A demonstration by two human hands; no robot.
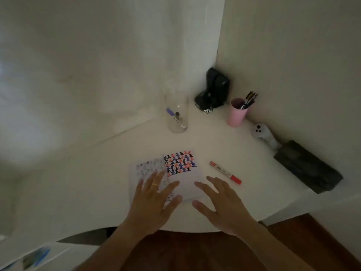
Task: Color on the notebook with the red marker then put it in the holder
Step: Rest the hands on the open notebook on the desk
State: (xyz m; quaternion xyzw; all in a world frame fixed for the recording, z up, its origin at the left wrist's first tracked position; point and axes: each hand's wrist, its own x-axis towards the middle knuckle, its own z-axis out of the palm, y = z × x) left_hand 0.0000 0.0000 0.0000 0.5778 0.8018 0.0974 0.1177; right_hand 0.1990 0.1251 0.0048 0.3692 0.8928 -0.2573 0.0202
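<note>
An open notebook (179, 165) lies on the white desk, its right page partly filled with a red, blue and black pattern. The red marker (225, 172) lies capped on the desk just right of the notebook, cap end pointing toward me. My left hand (154, 196) rests flat with spread fingers on the notebook's left page. My right hand (220, 204) hovers open over the notebook's lower right corner, fingertips a short way from the marker. A clear glass holder (177, 114) stands behind the notebook with a blue marker inside.
A pink cup (236, 114) with several pens stands at the back right. A black device (214, 90) fills the corner. A white controller (261, 133) and a dark flat object (308, 166) lie along the right wall. The desk's front edge (175, 230) curves near my wrists.
</note>
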